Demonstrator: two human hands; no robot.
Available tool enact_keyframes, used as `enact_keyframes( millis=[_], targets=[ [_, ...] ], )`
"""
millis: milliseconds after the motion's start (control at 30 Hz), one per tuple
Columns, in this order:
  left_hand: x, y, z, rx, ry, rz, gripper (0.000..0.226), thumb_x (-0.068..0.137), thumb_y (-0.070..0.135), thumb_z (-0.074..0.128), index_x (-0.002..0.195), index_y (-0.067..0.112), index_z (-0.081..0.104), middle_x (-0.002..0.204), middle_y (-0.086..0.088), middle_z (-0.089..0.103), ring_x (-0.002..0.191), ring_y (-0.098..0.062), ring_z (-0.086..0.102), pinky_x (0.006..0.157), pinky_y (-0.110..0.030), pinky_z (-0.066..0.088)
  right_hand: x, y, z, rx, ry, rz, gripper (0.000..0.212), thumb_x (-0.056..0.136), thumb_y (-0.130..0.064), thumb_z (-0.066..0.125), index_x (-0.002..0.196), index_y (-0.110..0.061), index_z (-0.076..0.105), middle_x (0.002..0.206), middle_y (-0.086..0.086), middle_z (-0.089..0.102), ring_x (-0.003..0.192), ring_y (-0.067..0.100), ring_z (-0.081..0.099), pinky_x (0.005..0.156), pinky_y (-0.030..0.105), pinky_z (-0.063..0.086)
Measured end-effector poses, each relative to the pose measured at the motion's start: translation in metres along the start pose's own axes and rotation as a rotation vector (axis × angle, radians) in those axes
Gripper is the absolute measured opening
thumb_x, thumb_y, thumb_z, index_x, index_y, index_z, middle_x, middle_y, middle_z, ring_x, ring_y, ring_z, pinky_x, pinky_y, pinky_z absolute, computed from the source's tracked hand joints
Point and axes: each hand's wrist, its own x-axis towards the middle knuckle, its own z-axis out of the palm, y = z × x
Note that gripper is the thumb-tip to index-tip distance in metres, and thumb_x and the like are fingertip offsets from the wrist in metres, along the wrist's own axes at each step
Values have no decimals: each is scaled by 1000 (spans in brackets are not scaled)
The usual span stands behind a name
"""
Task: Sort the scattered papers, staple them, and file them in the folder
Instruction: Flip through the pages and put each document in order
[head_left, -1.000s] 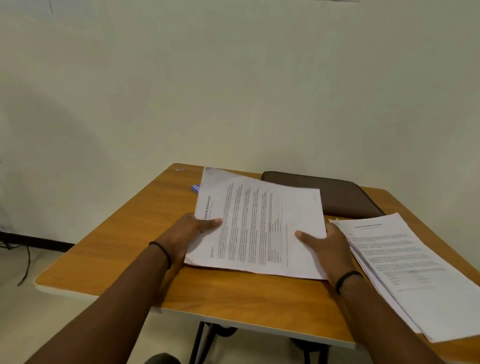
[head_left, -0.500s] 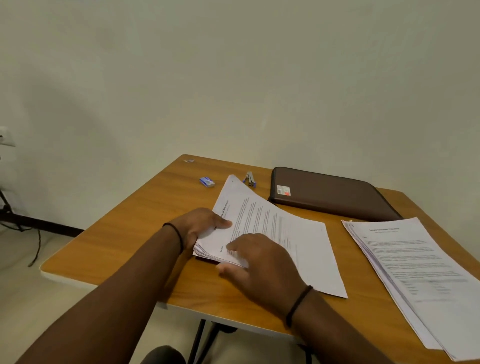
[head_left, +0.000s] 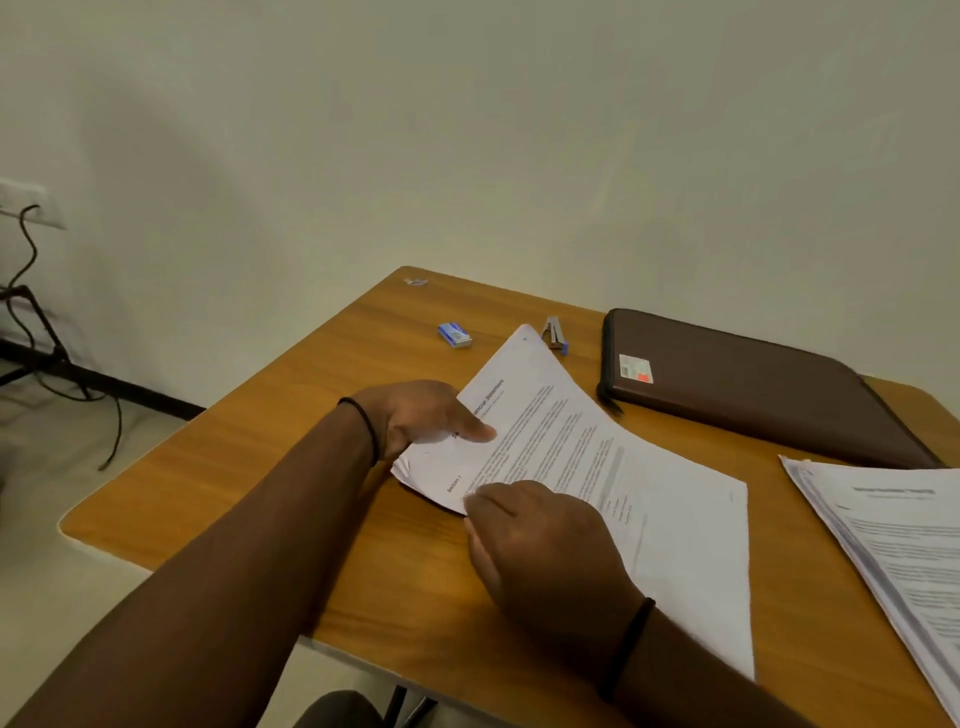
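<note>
A stack of printed papers (head_left: 597, 457) lies in the middle of the wooden table (head_left: 270, 467). My left hand (head_left: 415, 415) grips its left edge, thumb on top of the first page. My right hand (head_left: 540, 540) pinches the stack's near-left corner with curled fingers. A second pile of papers (head_left: 893, 540) lies at the right. A small stapler (head_left: 555, 333) sits just beyond the stack's far corner. The dark brown zip folder (head_left: 753, 384) lies shut at the back right.
A blue box of staples (head_left: 455, 334) lies on the table's far left part. The table stands against a plain wall. A socket with dangling cables (head_left: 31, 291) is at the far left above the floor.
My right hand moved from the stack's right edge to its near-left corner. The stack now lies flatter and turned, uncovering the stapler and the box. The view shifted left.
</note>
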Motion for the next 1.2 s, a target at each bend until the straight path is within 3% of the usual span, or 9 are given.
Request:
enact_keyframes(
  millis=[200,400,567,667,800,900,1000,1100,1200],
  targets=[
    [5,-8,-8,-131,-135,-8,33,94,10,63,127,3,63,119,-13,71,96,-26,70,85,-35,55,11,2,5,15,44,3,26,92,-27,52,72,-17,66,60,-2,58,48,12,48,43,24,44],
    [11,-8,-9,-157,-180,36,32,96,16,62,125,3,63,119,-14,71,95,-25,71,84,-35,56,11,8,6,168,120,63,34,93,-31,48,65,-17,61,55,-4,53,45,9,44,42,25,45],
    [15,-15,-4,-579,-275,130,31,96,23,60,118,3,65,118,-20,69,96,-30,70,84,-40,58,9,10,21,261,76,132,30,93,-30,52,73,-16,69,64,-2,64,53,13,57,50,32,54],
    [22,-19,-2,-706,-345,146,45,91,39,62,120,6,66,117,-16,69,100,-29,69,89,-41,56,8,14,20,351,33,204,33,95,-40,53,79,-20,74,72,-6,69,62,10,62,58,33,57],
    [22,-19,-4,-764,-407,186,71,90,68,42,99,1,63,86,-11,72,79,-25,72,67,-30,59,12,16,7,579,-1,443,38,88,-59,61,73,-25,71,67,-19,64,64,7,62,54,19,52],
    [20,-21,-4,-745,-382,184,93,88,79,22,105,4,74,88,-11,74,80,-24,73,64,-31,60,9,14,3,825,44,612,25,84,-48,69,79,-24,70,71,-14,69,72,5,67,60,23,57],
    [19,-20,-4,-796,-407,163,100,85,82,23,129,1,60,97,-15,74,82,-28,74,62,-33,60,7,16,-2,914,176,711,11,90,-27,70,96,-28,60,69,-6,68,61,12,67,49,23,54],
    [18,-19,-7,-802,-403,146,101,85,82,22,136,1,53,93,-14,74,77,-27,74,59,-31,61,9,19,-3,824,275,647,27,94,-17,65,112,-32,54,65,-8,60,55,12,60,42,15,42],
    [22,-21,-9,-772,-403,141,99,85,82,29,143,5,49,113,-14,62,86,-26,69,66,-30,60,7,17,3,768,248,561,19,96,-18,62,113,-26,62,67,-18,56,61,10,61,44,15,44]
  ],
)
